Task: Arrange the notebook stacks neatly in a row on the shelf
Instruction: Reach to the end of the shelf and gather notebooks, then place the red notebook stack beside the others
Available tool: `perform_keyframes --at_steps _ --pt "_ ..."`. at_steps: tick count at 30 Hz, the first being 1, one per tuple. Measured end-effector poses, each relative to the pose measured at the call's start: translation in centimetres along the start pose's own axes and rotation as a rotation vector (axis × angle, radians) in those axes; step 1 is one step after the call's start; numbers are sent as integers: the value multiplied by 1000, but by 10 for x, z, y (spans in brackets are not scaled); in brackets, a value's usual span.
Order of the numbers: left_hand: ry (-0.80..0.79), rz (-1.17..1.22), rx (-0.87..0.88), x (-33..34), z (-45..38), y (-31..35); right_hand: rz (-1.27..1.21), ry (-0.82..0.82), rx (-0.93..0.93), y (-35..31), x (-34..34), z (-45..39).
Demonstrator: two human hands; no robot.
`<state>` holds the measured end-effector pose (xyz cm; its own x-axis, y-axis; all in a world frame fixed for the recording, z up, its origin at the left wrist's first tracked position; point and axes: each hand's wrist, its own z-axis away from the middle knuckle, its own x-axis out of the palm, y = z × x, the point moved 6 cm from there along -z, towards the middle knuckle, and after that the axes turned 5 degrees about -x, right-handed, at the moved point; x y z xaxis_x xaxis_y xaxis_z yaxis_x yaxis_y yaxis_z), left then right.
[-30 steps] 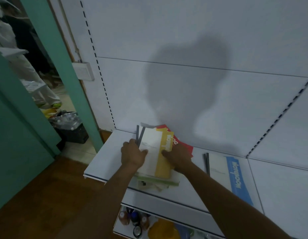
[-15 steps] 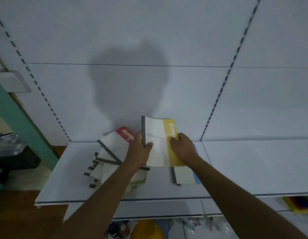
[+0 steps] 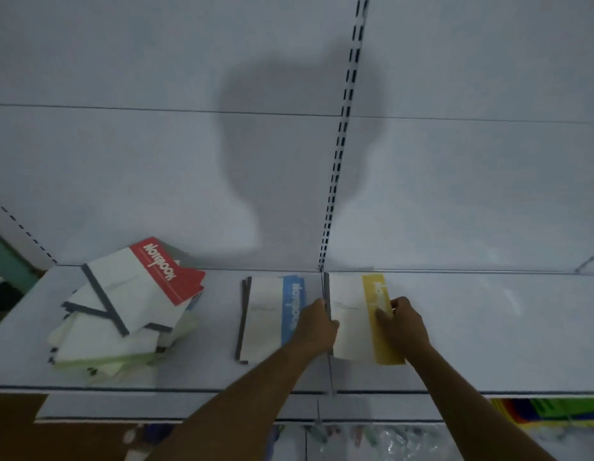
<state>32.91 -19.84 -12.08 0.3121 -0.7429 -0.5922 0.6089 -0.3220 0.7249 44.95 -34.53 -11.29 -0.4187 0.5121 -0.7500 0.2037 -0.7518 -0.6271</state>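
- My left hand (image 3: 317,322) grips the dark-spined left edge of the yellow-banded notebook (image 3: 352,322), fingers curled round it.
- My right hand (image 3: 402,324) pinches the same notebook at its yellow band, thumb on top of the cover.
- The yellow-banded notebook lies on the white shelf (image 3: 488,327), spine to the left, just right of the seam between two shelf panels and under the slotted upright (image 3: 339,154) on the back wall.
- Just beside it, on the left, lies the blue-banded notebook stack (image 3: 269,314), square to the shelf edge; my left wrist covers its lower right corner.
- Well to the left sits the untidy pile (image 3: 122,314) of notebooks, fanned at differing angles, with a red-banded notebook (image 3: 166,271) tilted on top and pale green covers at the bottom.
- Whether the yellow-banded notebook rests fully flat or is slightly lifted, I cannot tell.
- Below the shelf edge, the lower tier (image 3: 355,440) holds blurred packaged goods; bright green and yellow items (image 3: 552,410) show at the right.
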Motion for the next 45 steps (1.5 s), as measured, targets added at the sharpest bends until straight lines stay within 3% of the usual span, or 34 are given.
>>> perform_keyframes --at_steps 6,12,15,22,27,33,38,45 --pt "65 -174 -42 42 -8 6 109 -31 -34 29 1 -32" --pt "143 -277 -35 29 0 13 350 -44 -2 16 2 -31" --pt "291 -216 -47 -21 10 12 433 3 -151 -28 6 -28" --pt "657 -48 -210 -205 64 -47 107 -326 -587 -207 92 25" --pt "713 -18 -429 -285 103 -123 82 -408 -729 -299 154 70" --pt "635 120 -483 -308 124 -174 164 -394 -734 -340 219 69" --pt "577 151 -463 -317 114 -185 339 -168 -628 -336 230 74" --pt "611 302 -419 -324 109 -191 -133 -615 -458 -325 211 105"
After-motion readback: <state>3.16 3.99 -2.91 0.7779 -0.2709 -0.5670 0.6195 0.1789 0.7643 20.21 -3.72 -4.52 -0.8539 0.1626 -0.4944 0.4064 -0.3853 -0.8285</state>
